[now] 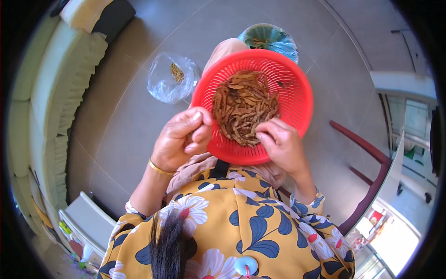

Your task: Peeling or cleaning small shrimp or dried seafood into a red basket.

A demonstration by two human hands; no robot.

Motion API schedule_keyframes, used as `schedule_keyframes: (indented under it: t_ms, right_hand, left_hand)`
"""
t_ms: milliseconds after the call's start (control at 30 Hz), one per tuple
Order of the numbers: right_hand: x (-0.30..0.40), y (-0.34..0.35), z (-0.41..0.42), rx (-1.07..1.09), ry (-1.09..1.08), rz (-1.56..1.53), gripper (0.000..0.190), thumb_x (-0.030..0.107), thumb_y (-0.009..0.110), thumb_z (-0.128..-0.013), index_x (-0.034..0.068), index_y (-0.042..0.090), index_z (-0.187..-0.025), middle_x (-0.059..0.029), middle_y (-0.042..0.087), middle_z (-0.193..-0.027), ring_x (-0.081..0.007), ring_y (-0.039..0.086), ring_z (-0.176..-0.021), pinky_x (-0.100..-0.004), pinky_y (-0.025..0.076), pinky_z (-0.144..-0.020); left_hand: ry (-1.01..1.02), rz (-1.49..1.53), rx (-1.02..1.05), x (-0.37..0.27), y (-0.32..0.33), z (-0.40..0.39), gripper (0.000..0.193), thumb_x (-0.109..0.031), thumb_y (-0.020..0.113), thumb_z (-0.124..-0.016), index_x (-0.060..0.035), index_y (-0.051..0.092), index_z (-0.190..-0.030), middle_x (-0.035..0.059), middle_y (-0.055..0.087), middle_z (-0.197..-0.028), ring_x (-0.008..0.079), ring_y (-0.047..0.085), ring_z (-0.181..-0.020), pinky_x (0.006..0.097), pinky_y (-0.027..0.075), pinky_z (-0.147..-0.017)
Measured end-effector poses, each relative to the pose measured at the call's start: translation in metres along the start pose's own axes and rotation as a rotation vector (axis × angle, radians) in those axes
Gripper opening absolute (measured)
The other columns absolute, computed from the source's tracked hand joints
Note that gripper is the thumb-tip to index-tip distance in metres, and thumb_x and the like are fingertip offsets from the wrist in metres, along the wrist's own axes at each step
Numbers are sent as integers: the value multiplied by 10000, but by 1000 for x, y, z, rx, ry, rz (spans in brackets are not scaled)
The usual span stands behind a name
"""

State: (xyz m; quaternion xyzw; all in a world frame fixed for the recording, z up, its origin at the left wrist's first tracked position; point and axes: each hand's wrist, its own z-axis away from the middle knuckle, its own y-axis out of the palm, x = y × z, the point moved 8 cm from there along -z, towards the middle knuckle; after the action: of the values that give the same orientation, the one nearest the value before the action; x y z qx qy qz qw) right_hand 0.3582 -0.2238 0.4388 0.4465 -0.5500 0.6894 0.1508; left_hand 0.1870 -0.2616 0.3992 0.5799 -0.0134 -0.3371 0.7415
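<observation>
A red plastic colander [302, 101] rests on the person's lap, with a heap of brown dried pods [240, 104] inside. My right hand [284, 144] reaches over the near right rim, thumb and fingers pinched on a dried pod at the edge of the heap. At the colander's left rim, my left hand [183, 134] is loosely curled, thumb against the index finger. Its palm is mostly hidden, so whether it holds anything cannot be made out. A clear plastic bag [162, 85] stands open on the floor to the left, with small brownish seeds or grains [177, 72] in it.
Behind the colander stands a round container lined with a blue-green plastic bag [284, 43], partly covered, with brown plant bits inside. A pale sofa [52, 90] runs along the left. Dark red wooden furniture legs [360, 143] stick out at the right above the grey tiled floor [115, 139].
</observation>
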Motion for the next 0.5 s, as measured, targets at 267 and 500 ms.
schedule_keyframes:
  t_ms: [267,500]
  right_hand:
    - [-8,73,-2,292,14,483,186,183,652,-721,20,584,-778,-157,571,-771,-353,591,-698,-424,474,-623]
    - [-17,87,-3,341,83,595,198,173,647,-713,34,600,-846,-148,592,-830,-352,588,-712,-435,460,-622]
  left_hand:
    - [338,202,-155,-66,-110,17,166,-168,448,-924,-25,525,-956,25,470,-677,84,378,-488,196,308,-385]
    - [330,393,-669,-59,-293,-27,140,-104,483,-892,8,550,-944,118,560,-778,209,528,-671,278,483,-598]
